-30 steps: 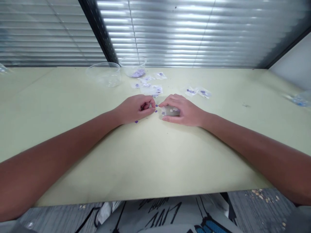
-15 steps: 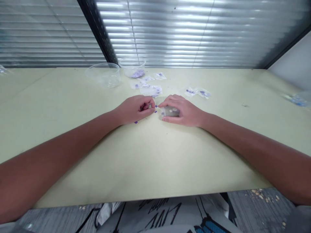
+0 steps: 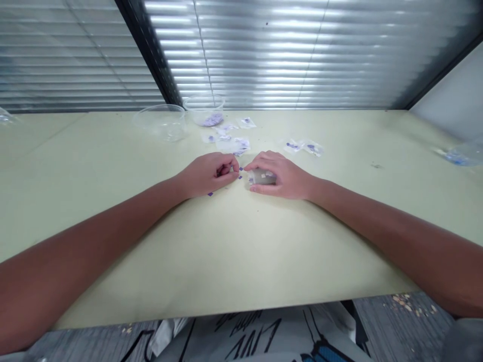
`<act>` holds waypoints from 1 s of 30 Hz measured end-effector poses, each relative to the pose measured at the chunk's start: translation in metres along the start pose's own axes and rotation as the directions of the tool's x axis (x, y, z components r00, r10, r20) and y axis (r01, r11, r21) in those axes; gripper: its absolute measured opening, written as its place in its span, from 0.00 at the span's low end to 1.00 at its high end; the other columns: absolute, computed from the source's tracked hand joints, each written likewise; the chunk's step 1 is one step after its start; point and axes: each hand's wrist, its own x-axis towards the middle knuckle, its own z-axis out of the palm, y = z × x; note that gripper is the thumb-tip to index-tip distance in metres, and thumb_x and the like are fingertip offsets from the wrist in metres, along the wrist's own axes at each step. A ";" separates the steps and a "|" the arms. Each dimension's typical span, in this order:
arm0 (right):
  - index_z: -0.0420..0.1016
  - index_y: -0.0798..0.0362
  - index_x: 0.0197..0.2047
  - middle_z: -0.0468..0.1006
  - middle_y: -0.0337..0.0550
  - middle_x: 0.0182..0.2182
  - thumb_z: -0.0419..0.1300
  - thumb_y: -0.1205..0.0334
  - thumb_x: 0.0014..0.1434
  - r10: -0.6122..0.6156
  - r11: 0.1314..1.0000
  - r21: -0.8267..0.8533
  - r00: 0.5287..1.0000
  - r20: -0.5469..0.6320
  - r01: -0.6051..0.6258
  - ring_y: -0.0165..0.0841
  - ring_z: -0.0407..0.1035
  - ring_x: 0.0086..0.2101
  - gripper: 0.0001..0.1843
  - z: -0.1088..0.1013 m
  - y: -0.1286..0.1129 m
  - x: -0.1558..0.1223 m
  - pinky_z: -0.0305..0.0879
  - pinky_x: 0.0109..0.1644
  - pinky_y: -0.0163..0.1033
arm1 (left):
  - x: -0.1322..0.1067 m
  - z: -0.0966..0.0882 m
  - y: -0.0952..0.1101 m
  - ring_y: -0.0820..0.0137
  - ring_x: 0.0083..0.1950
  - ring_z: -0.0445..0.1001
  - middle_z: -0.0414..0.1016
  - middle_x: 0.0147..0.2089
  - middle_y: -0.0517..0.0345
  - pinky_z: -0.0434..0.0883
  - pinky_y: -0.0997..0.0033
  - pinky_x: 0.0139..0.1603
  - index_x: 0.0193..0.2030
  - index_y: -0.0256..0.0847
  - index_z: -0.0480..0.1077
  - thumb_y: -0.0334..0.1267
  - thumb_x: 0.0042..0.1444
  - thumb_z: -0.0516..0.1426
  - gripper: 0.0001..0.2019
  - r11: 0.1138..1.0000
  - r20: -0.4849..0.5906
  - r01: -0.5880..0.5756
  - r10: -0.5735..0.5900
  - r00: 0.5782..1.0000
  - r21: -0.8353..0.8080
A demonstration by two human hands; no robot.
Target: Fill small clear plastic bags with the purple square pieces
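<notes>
My left hand (image 3: 211,175) rests on the pale green table (image 3: 234,251), its fingers curled in a pinch beside tiny purple squares (image 3: 240,176); what they pinch is too small to make out. My right hand (image 3: 281,175) lies just to the right, its fingers wrapped over a small clear plastic bag (image 3: 262,177) holding pale bits. The two hands almost touch at the fingertips. One more purple square (image 3: 210,194) lies by my left wrist.
Two clear plastic bowls stand at the back: one (image 3: 161,120) empty-looking, the other (image 3: 204,109) with purple pieces. Several small filled bags (image 3: 230,141) lie behind my hands, two more bags (image 3: 302,147) to the right. A clear bag (image 3: 460,155) sits at the far right edge.
The camera tipped slightly, so everything sits a little lower in the picture. Both hands stay in place on the table with the same grips.
</notes>
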 end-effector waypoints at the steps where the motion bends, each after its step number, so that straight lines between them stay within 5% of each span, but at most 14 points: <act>1: 0.78 0.44 0.58 0.81 0.48 0.50 0.66 0.45 0.68 0.000 1.000 0.001 1.000 0.000 0.000 0.46 0.73 0.52 0.20 0.000 0.000 0.000 0.65 0.62 0.55 | 0.000 0.000 0.000 0.71 0.28 0.68 0.66 0.28 0.63 0.65 0.76 0.25 0.42 0.45 0.75 0.47 0.66 0.59 0.09 1.000 0.000 0.000 0.000 1.000 0.000; 30: 0.78 0.45 0.59 0.81 0.48 0.50 0.67 0.47 0.68 0.010 1.000 -0.007 1.000 0.001 -0.010 0.47 0.73 0.52 0.20 -0.001 -0.003 0.000 0.65 0.62 0.54 | 0.000 0.001 -0.003 0.71 0.28 0.68 0.67 0.29 0.63 0.64 0.76 0.24 0.42 0.45 0.75 0.48 0.66 0.59 0.10 1.000 0.011 0.017 -0.017 1.000 0.001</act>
